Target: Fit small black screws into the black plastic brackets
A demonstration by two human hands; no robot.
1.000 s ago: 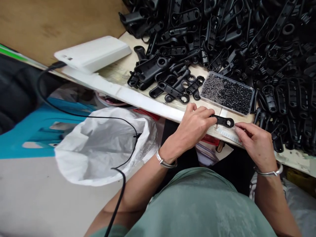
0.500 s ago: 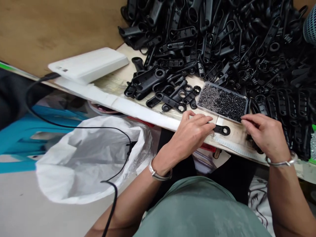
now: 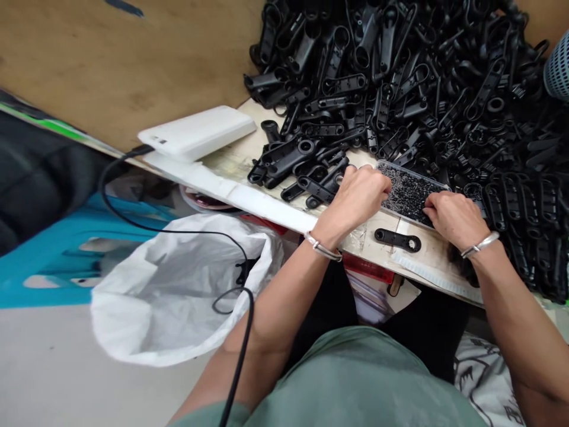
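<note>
A shallow clear box (image 3: 406, 191) holds many tiny pieces, greyish at its left end and black at its right. Over the left end, my left hand (image 3: 363, 188) has its fingers curled together in a pinch at the pieces. At the other end my right hand (image 3: 454, 218) reaches in with thumb and fingers closed; its fingertips are among the black pieces. What either hand holds is too small to make out. One black plastic arm-shaped part (image 3: 397, 239), with a ring at its right end, lies flat on the table in front of the box, untouched.
A large heap of black plastic parts (image 3: 391, 77) fills the back of the table. Similar parts (image 3: 524, 204) stand in rows at the right. A white power bank (image 3: 200, 133) with a black cable lies at left. Below the edge hangs an open white bag (image 3: 133, 302).
My left hand has left the black arm-shaped part and moved up to the box's left end. My right hand has gone from the box's corner in over the black pieces. The view has shifted.
</note>
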